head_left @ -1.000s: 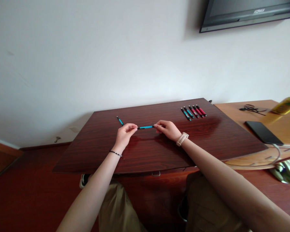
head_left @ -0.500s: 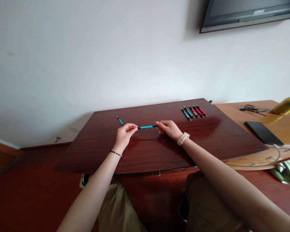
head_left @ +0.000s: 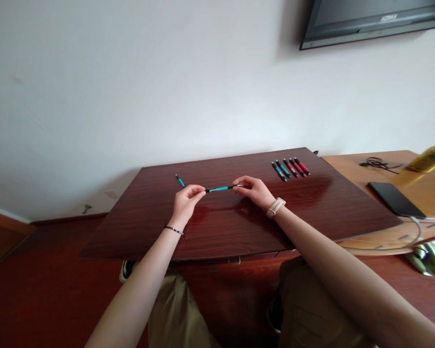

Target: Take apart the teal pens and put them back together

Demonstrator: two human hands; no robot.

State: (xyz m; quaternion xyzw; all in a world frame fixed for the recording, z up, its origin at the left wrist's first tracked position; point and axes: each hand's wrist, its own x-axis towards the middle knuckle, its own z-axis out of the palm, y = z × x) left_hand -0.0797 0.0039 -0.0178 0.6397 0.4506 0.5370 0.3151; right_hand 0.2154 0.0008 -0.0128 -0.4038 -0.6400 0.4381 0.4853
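Note:
A blue-and-black pen (head_left: 219, 189) is held level above the dark wooden table (head_left: 210, 232). My left hand (head_left: 186, 203) pinches its left end between thumb and fingers. At its right end, the thumb and fingers of my right hand (head_left: 254, 192) are closed around the tip, which shows pale between them. Another blue pen (head_left: 180, 181) lies just behind my left hand, its lower end hidden. Toward the back right of the table, two blue pens (head_left: 281, 170) and several red pens (head_left: 297, 167) lie side by side in a slanted row.
On a lighter wooden table (head_left: 366, 169) to the right are a black phone (head_left: 395, 198) with a white cable, a coiled black cable (head_left: 379, 163) and a yellow can (head_left: 429, 158). A television (head_left: 377, 24) hangs on the wall. My legs are below the table's front edge.
The pen has turned about its length, and its right end has risen slightly. The fingers of my right hand have shifted at the tip, which now shows. My left hand has barely moved.

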